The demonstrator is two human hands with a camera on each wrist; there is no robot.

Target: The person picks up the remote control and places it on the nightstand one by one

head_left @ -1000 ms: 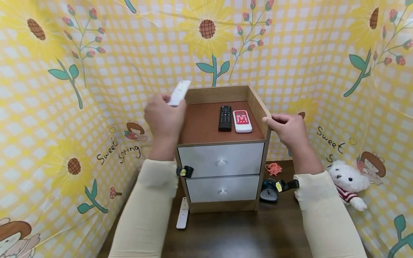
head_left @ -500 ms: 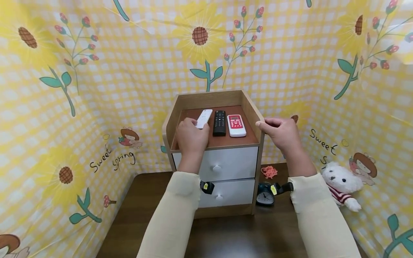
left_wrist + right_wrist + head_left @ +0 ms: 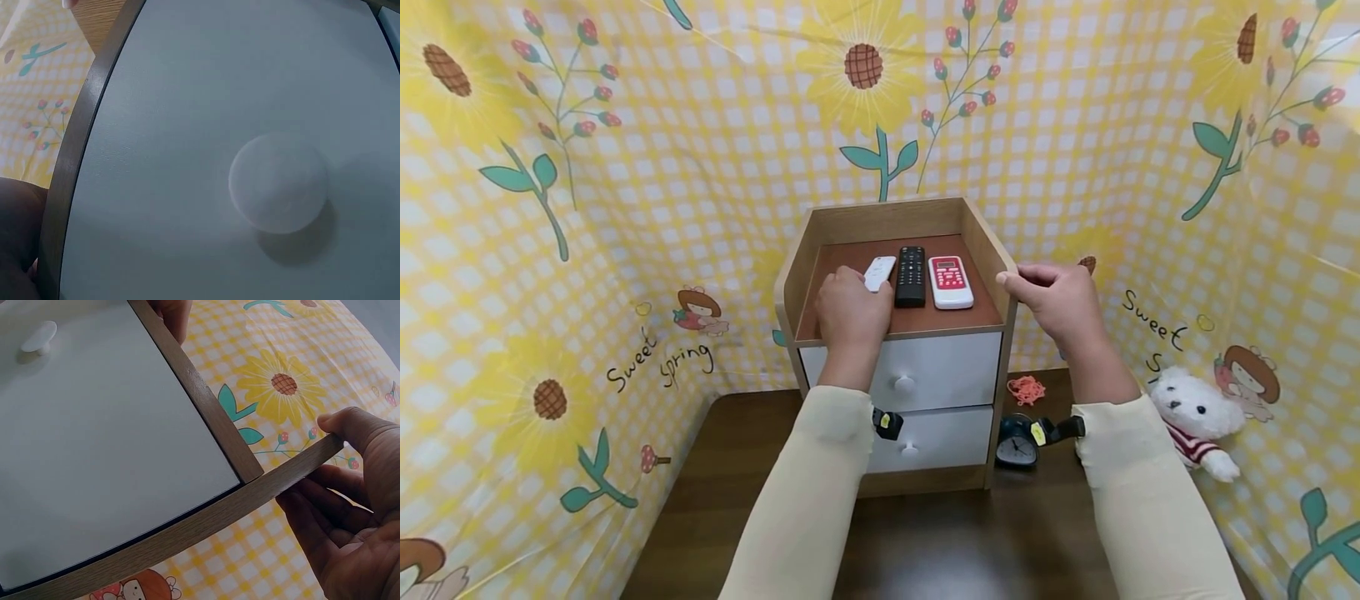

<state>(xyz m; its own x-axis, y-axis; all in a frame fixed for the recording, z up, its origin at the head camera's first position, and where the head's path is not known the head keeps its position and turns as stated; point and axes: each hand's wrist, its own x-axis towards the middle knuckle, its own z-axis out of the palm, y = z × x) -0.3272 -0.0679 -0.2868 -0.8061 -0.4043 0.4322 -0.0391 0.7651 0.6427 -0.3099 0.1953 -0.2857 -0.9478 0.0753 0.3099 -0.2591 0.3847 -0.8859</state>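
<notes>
A small wooden cabinet with a brown top (image 3: pixel 917 323) and two white drawers (image 3: pixel 951 367) stands before me. On its top, my left hand (image 3: pixel 853 317) pinches the near end of a white remote control (image 3: pixel 880 272). Just right of that remote lie a black remote control (image 3: pixel 911 279) and a white remote with a red face (image 3: pixel 951 283). My right hand (image 3: pixel 1052 300) grips the cabinet's right side panel (image 3: pixel 988 246). In the right wrist view, the thumb and fingers of the right hand (image 3: pixel 359 512) are on either side of the wooden panel (image 3: pixel 262 490).
Right of the cabinet are a dark alarm clock (image 3: pixel 1017 446), a tangle of orange string (image 3: pixel 1026 389) and a white teddy bear (image 3: pixel 1197 408). A yellow checked cloth (image 3: pixel 730 167) hangs round the dark wooden table (image 3: pixel 730 467). The upper drawer's round knob (image 3: pixel 279 184) fills the left wrist view's middle.
My left hand has carried the white remote from above the cabinet's left side down and right, beside the black remote. The right hand keeps its grip on the panel.
</notes>
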